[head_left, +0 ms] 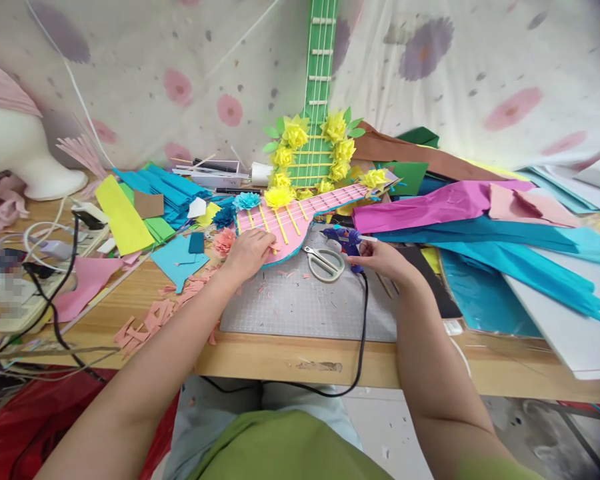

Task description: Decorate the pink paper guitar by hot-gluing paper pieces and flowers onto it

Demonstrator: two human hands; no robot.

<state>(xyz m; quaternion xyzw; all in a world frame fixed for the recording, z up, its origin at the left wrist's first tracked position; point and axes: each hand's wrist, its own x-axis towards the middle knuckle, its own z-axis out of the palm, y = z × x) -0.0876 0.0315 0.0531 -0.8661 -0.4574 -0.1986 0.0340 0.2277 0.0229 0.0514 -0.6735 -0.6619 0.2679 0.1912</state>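
A pink craft guitar (293, 233) with yellow strips, pale strings and a blue edge lies slanted on the grey cutting mat (300, 313). Closed over its lower left end is my left hand (250, 255), the fingers bent against the pink face. My right hand (384, 259) grips a blue hot glue gun (344, 239), whose black cord hangs off the table edge. Between my hands, scissors (325, 264) with pale handles rest on the mat. Yellow (279, 197), blue (247, 201) and coral paper flowers (225, 241) sit along the pink guitar's upper and left edges.
A green guitar (319, 87) with yellow flowers stands upright behind. Crepe paper in magenta (430, 205) and blue (540, 273) is piled right. Coral scraps (155, 321), a power strip (93, 230) with cables and a white mannequin head (25, 150) are left.
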